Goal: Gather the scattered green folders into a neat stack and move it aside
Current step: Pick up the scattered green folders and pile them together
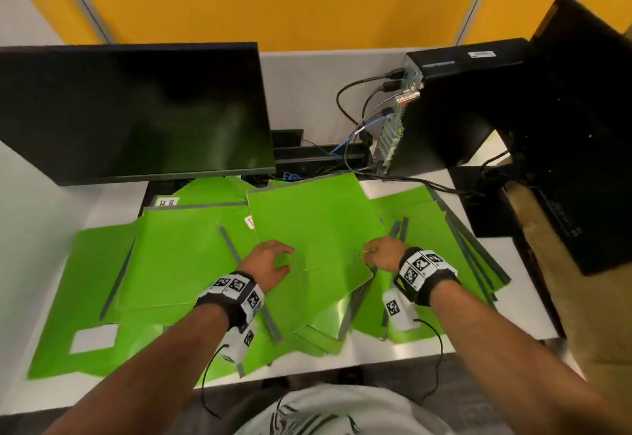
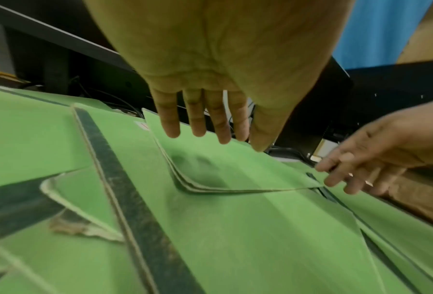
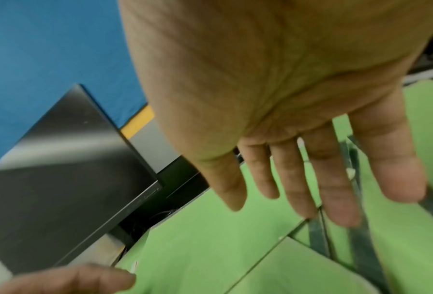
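Observation:
Several green folders (image 1: 178,263) with dark grey spines lie scattered and overlapping across the desk in the head view. A small pile of folders (image 1: 318,226) lies on top in the middle, its layered edges (image 2: 210,189) showing in the left wrist view. My left hand (image 1: 273,260) hovers just over the pile's near left part, fingers (image 2: 197,119) straight and spread, holding nothing. My right hand (image 1: 379,251) is at the pile's right edge, fingers (image 3: 298,179) extended and loose, with nothing gripped. More folders (image 1: 431,229) lie to the right.
A black monitor (image 1: 133,109) stands behind the folders on the left. A black computer box (image 1: 455,106) with cables (image 1: 359,116) stands at the back right, beside dark equipment (image 1: 581,133). Yellow partition panels close the back. The desk's near edge (image 1: 307,369) runs below the folders.

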Demonstrator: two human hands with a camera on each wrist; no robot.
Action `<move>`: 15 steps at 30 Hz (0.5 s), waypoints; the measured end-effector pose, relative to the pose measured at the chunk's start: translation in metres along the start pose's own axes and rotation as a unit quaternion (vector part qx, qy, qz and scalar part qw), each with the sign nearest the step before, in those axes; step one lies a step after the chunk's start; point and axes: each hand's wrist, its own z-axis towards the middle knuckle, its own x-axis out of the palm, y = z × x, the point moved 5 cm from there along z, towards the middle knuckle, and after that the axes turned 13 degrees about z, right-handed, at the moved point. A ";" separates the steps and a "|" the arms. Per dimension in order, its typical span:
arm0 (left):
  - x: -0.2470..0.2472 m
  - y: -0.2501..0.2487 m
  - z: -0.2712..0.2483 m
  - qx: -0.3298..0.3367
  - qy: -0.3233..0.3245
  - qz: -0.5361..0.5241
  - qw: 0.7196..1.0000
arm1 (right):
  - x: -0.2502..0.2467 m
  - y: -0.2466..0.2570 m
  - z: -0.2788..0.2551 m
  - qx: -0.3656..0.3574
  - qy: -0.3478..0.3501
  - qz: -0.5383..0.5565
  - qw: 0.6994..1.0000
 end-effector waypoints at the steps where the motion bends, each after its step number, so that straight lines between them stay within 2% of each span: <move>1: 0.003 -0.002 0.004 0.010 0.007 0.022 1.000 | -0.002 0.001 0.006 0.015 -0.027 0.042 0.999; 3: 0.009 -0.007 0.010 0.017 0.022 0.056 0.998 | -0.004 0.004 0.012 0.017 -0.054 0.107 0.993; 5: 0.010 -0.015 0.015 0.022 0.026 0.065 0.997 | 0.002 0.003 0.023 0.021 -0.027 0.102 0.994; 7: 0.014 -0.019 0.016 0.021 0.040 0.105 0.993 | 0.006 -0.006 0.039 0.033 -0.035 0.112 0.992; 8: 0.017 -0.019 0.015 0.010 0.059 0.137 0.989 | 0.003 -0.011 0.047 0.057 -0.033 0.146 0.987; 9: 0.021 -0.019 0.013 0.001 0.081 0.166 0.983 | -0.001 -0.013 0.046 0.059 -0.063 0.161 0.983; 11: 0.029 -0.020 0.008 -0.020 0.116 0.190 0.975 | -0.002 -0.022 0.046 0.078 -0.083 0.148 0.982; 13: 0.032 -0.026 0.001 -0.035 0.112 0.179 0.977 | 0.003 -0.034 0.047 0.106 -0.080 0.157 0.979; 15: 0.034 -0.039 -0.006 -0.026 0.081 0.185 0.979 | 0.013 -0.043 0.046 0.130 -0.048 0.172 0.975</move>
